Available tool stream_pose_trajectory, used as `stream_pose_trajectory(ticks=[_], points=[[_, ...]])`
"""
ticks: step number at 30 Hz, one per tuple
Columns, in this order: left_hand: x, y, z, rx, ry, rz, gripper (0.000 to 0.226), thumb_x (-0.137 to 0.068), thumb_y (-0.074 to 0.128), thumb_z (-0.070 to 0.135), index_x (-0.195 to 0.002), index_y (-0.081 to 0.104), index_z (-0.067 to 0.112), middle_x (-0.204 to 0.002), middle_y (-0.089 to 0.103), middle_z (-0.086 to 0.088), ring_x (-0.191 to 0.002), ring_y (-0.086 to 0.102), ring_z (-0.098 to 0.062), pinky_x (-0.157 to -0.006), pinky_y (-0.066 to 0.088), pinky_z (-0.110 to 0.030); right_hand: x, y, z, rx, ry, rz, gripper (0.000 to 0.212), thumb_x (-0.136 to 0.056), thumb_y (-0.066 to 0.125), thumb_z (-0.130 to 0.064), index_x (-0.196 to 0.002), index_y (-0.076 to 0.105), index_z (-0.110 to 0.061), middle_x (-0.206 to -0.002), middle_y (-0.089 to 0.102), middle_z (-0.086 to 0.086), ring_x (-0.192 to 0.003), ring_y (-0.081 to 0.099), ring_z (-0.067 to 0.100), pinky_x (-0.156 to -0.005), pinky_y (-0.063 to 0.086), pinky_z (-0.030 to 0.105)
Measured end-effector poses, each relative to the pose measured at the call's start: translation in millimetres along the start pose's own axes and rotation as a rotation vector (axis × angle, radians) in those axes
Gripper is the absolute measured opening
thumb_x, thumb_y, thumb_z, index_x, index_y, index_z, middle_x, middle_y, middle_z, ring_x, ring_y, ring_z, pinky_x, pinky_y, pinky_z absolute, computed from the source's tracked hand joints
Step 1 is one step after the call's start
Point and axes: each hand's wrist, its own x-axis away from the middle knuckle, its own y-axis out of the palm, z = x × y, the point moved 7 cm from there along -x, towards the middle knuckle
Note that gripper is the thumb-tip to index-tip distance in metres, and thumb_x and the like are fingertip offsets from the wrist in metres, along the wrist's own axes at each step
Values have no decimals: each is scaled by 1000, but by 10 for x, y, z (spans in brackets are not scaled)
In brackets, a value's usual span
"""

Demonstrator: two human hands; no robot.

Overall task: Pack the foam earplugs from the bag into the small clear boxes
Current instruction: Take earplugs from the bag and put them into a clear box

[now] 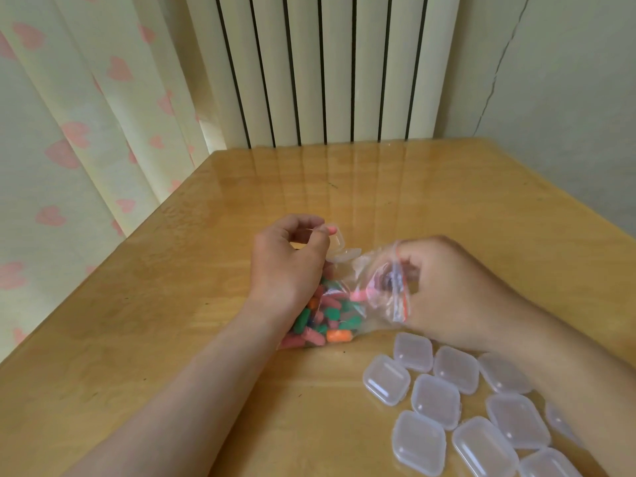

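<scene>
- Left hand [289,259] rests over the near-left end of the bag [375,270], its fingers curled, and holds a small open box [336,239] at its fingertips.
- Open box is clear, with its lid [346,255] hinged down toward the bag's mouth; a pink earplug [332,230] shows at its upper edge, next to the fingertips.
- Right hand [447,287] is at the bag's mouth, with curled fingers partly behind the crumpled plastic and gripping it by the red zip strip [401,287]. Whether the fingers also pinch an earplug inside is not clear.
- Clear and wrinkled, the bag lies on the table [172,304] between the two hands, mouth to the right and full end under the left wrist.
- Foam earplugs [327,321] fill that end in a loose heap of pink, green and orange, with a little blue; one pink piece [358,296] lies apart from the heap, closer to the mouth.
- Closed clear boxes [435,401] lie in a cluster on the table in the near-right corner, just below the right forearm, some touching or overlapping; the forearm covers a few of them in part.
- Table top is glossy, yellow-brown wood.
- Behind the table stands a white ribbed radiator [327,70]; a pale curtain with pink hearts [75,132] hangs on the left.
</scene>
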Motion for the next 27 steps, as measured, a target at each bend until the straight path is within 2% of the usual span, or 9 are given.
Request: stream_pose_trajectory(ticks=[3, 6, 8, 10, 12, 15, 18, 23, 27], points=[[10, -8, 8, -7, 0, 6, 5, -92, 69, 17, -95, 73, 15, -87, 67, 0, -45, 62, -6, -46, 49, -19, 14, -229, -40, -201, 16, 58, 18, -76, 83, -2, -72, 68, -12, -71, 73, 2, -59, 63, 6, -46, 45, 15], [26, -12, 22, 0, 3, -6, 6, -92, 70, 17, -97, 73, 15, -86, 68, 0, -46, 63, -8, -46, 48, -19, 14, -436, 7, -277, 17, 188, 11, -77, 80, -9, -77, 69, -11, -75, 72, 11, -61, 61, 19, -39, 45, 28], [32, -20, 58, 15, 26, -20, 9, -90, 73, 20, -98, 73, 16, -86, 69, 1, -54, 66, -9, -49, 52, -21, 8, -559, 52, -303, -2, 322, 10, -80, 77, -5, -77, 70, -12, -75, 70, 17, -63, 58, 38, -38, 45, 31], [35, -26, 135, 16, 85, -39, 13, -87, 77, 25, -97, 75, 18, -85, 72, 3, -68, 71, -12, -58, 58, -25, 17, -635, 64, -326, -46, 429, 14, -83, 72, 1, -79, 72, -13, -75, 71, 13, -69, 57, 47, -38, 44, 28], [55, -30, 222, 42, 137, -57, 15, -84, 79, 25, -96, 75, 17, -85, 75, 3, -74, 73, -13, -68, 60, -27, 28, -632, 24, -348, -105, 463, 18, -85, 68, 5, -83, 74, -12, -74, 72, 6, -68, 58, 39, -38, 43, 25], [116, 13, 311, 184, 151, -101, 17, -82, 80, 19, -96, 75, 10, -85, 76, -5, -72, 72, -15, -64, 55, -24, 40, -594, -66, -359, -206, 464, 19, -84, 71, 4, -88, 76, -13, -77, 73, 2, -67, 60, 16, -47, 47, 21], [181, 106, 334, 251, 151, -180, 20, -80, 80, 17, -97, 74, 6, -87, 75, -12, -74, 71, -18, -64, 54, -26, 42, -550, -119, -338, -255, 443, 16, -81, 69, -6, -90, 77, -17, -78, 74, 1, -64, 61, 7, -59, 46, 17], [244, 169, 321, 240, 127, -251, 19, -79, 80, 18, -96, 76, 11, -88, 75, -11, -70, 69, -19, -59, 55, -29, 54, -476, -99, -321, -206, 433, 14, -77, 71, -18, -89, 76, -22, -79, 75, 0, -73, 63, 16, -55, 50, 42], [263, 153, 342, 206, 121, -232, 18, -78, 80, 22, -95, 77, 16, -90, 74, -11, -67, 71, -21, -60, 57, -51, 51, -461, -94, -299, -173, 407, 12, -77, 78, -11, -85, 73, -19, -78, 75, -7, -76, 66, 17, -63, 53, 52]])
